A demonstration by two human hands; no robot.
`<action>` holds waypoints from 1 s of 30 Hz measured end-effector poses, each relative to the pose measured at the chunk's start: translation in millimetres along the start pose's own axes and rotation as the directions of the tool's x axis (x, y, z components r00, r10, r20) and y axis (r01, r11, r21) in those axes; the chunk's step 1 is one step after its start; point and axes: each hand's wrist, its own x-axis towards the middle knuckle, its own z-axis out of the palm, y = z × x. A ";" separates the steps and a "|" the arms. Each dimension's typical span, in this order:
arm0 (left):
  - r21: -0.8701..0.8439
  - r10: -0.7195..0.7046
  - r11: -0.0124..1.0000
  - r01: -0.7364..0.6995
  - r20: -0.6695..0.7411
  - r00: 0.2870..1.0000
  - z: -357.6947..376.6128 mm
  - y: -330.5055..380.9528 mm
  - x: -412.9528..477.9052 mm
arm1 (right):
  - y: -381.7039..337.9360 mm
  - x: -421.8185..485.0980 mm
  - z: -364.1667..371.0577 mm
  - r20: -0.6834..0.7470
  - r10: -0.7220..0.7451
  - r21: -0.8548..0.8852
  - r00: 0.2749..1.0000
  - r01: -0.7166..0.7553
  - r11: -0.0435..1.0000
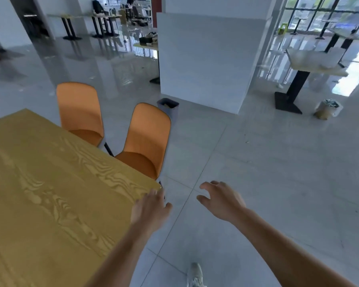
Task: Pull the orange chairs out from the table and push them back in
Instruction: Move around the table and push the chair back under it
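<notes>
Two orange chairs stand along the right side of a yellow wood-grain table (50,193). The nearer chair (147,137) sits by the table's near right corner, its seat partly under the tabletop. The farther chair (80,112) is behind it, also tucked in. My left hand (150,210) hovers over the table's corner, fingers spread, holding nothing. My right hand (221,200) is out over the floor to the right of that corner, fingers curled apart and empty. Both hands are short of the nearer chair and touch neither chair.
A grey waste bin (167,107) stands behind the nearer chair, in front of a wide white pillar (205,59). Another table with a black pedestal (294,88) and a bagged bin (327,109) stand at the right. My shoe (195,275) is on the tiled floor below.
</notes>
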 end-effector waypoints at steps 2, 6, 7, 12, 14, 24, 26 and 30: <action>-0.002 -0.019 1.000 0.019 -0.005 1.000 -1.4 11.8 42.5 | 19.3 42.8 -7.9 0.023 -0.026 -0.012 0.999 0.026 1.000; -0.002 -0.080 0.997 0.080 0.005 0.997 -9.3 31.7 116.3 | 47.0 127.6 -32.6 0.040 -0.085 -0.033 0.996 0.086 0.996; 0.002 -0.093 0.996 0.093 0.010 0.996 -12.3 35.3 131.6 | 51.8 147.0 -39.6 0.035 -0.101 -0.032 0.994 0.102 0.994; 0.013 -0.157 0.988 0.157 -0.004 0.988 -29.1 49.0 196.7 | 73.1 230.5 -62.8 0.059 -0.169 -0.032 0.984 0.171 0.985; -0.014 -0.195 0.981 0.195 -0.016 0.981 -32.7 54.7 223.1 | 83.0 264.6 -67.2 0.080 -0.200 -0.034 0.977 0.203 0.979; -0.096 -0.483 0.875 0.475 -0.085 0.871 -26.5 86.4 356.4 | 124.8 450.9 -77.9 0.167 -0.491 -0.026 0.855 0.501 0.865; -0.133 -0.545 0.836 0.532 -0.098 0.833 -28.9 94.5 375.0 | 126.4 481.4 -82.7 0.203 -0.545 -0.023 0.813 0.561 0.828; -0.200 -0.657 0.749 0.632 -0.099 0.747 -31.5 98.0 407.6 | 116.5 535.5 -89.1 0.244 -0.642 -0.009 0.726 0.664 0.748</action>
